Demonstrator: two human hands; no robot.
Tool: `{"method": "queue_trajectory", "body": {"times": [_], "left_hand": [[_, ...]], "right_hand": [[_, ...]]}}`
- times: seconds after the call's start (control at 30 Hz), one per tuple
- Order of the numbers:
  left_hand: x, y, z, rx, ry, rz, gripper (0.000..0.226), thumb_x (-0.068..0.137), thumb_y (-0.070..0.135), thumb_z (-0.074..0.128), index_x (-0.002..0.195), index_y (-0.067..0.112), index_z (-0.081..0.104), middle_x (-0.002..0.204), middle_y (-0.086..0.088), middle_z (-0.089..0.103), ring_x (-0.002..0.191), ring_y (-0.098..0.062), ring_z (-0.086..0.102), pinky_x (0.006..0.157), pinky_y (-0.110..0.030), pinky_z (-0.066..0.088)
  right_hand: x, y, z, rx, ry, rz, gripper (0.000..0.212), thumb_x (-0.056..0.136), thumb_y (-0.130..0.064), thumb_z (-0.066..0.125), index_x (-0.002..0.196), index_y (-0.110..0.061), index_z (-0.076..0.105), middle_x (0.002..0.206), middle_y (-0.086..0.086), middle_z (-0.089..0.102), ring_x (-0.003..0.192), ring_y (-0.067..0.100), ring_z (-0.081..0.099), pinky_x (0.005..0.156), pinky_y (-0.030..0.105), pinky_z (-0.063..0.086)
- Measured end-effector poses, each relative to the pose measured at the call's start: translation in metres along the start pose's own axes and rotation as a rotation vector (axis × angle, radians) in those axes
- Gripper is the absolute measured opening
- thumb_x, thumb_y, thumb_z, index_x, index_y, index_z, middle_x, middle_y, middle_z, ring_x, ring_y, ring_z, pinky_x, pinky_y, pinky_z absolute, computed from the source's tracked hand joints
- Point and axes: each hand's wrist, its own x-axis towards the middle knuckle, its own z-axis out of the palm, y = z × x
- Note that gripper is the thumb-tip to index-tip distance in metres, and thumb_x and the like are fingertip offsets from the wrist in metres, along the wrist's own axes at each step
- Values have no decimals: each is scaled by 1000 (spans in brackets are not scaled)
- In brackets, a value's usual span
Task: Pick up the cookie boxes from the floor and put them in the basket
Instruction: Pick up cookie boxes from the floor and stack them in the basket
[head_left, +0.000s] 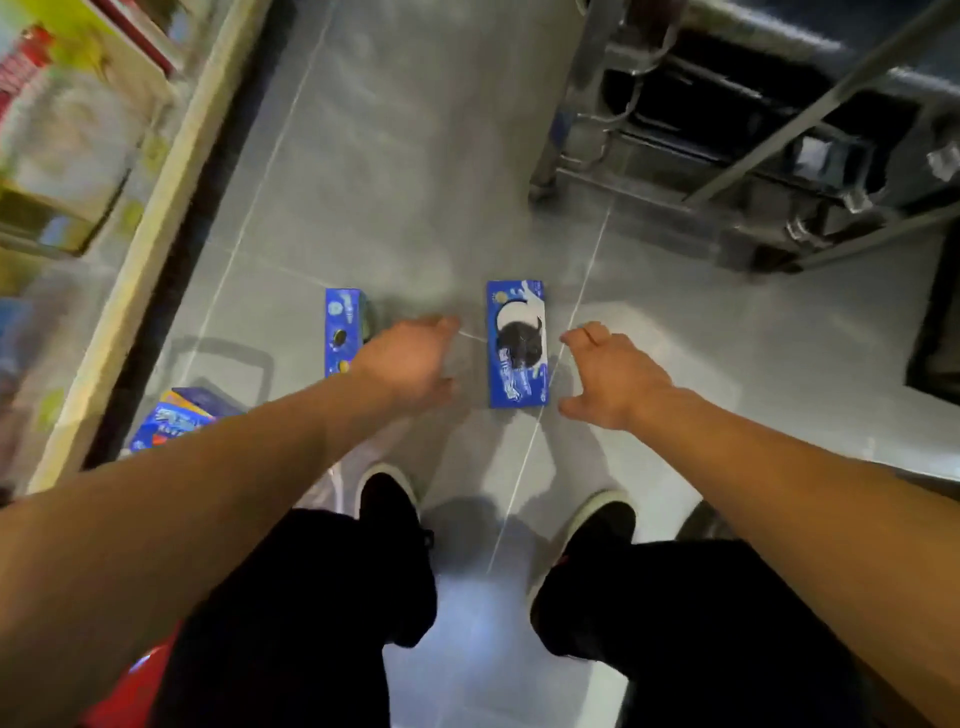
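Left hand (410, 364) and right hand (613, 382) flanking flat cookie box (518, 344) — both grips spread, holding nothing

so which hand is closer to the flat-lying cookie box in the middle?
Right, narrowly. The right hand hovers just off the right edge of the flat cookie box, fingers spread. The left hand is off its left edge, slightly farther.

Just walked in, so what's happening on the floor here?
A person is reaching down with both hands toward a blue cookie box lying flat on the grey floor. The left hand and right hand are open and hold nothing. A second blue box stands on its edge to the left, and more boxes sit at lower left.
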Motion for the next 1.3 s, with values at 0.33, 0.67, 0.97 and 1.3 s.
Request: {"method": "queue_trajectory", "body": {"times": [0.33,0.67,0.97,1.3], "left_hand": [[155,-31,86,186,-54,207,62,82,42,66,135,17,46,125,-12,59,113,-31,56,91,-36,48],[172,-38,114,-25,-23,91,90,70,52,77,142,15,37,135,-7,56,119,-25,55,96,-32,46],[158,-24,163,145,-23,107,129,59,54,76,150,27,-12,144,-4,38,123,-29,47,95,-38,43],[182,-52,119,-127,-3,20,83,69,44,81,138,17,43,129,-2,58,112,-22,58,89,-23,42]], "right_hand": [[179,48,76,-474,198,-319,93,87,-26,69,153,-34,4,164,1,-5,150,32,1,119,44,15],[177,59,129,-465,477,-153,92,55,-54,79,130,-8,53,113,17,57,105,39,55,103,52,40],[191,71,107,-445,311,-317,122,64,-50,80,155,-23,4,162,7,10,149,35,5,121,48,9],[181,86,121,-297,561,-271,97,60,-59,67,139,-10,38,129,10,47,122,34,43,106,51,35]]}}
